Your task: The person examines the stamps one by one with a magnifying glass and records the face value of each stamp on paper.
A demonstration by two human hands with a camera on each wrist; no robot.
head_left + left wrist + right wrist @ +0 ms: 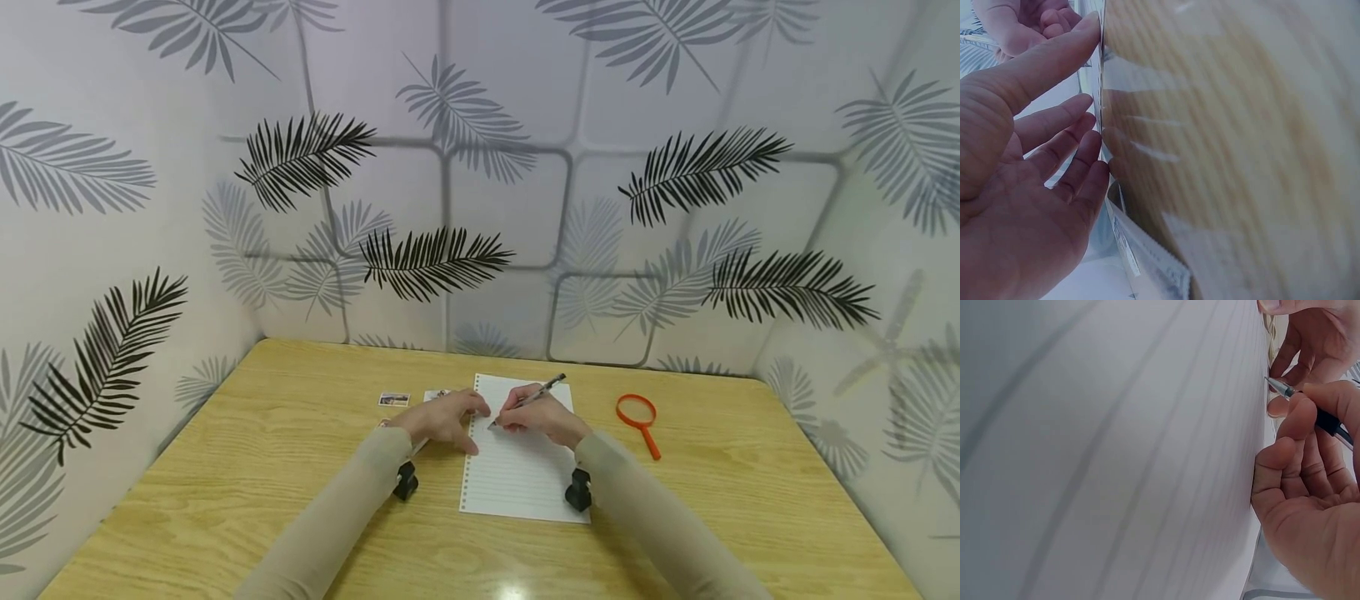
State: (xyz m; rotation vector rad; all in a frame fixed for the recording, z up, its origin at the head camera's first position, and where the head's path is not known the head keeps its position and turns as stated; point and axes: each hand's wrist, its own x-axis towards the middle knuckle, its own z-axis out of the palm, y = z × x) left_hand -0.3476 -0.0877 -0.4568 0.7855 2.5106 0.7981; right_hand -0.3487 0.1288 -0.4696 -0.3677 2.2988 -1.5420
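Paper (525,487), ruled and hole-punched down its left side, lies on a wooden table (300,425) in the head view. The right hand (546,417) pinches a pen (542,392) over the sheet's upper left; the left hand (442,418) is at its left edge. A red magnifying glass (647,431) lies to the right, a picture card (393,400) to the left. In the left wrist view, the left fingers are slightly spread, near a serrated-edged slip (1150,259). In the right wrist view, thumb and forefinger pinch the pen; whether its tip touches paper I cannot tell.
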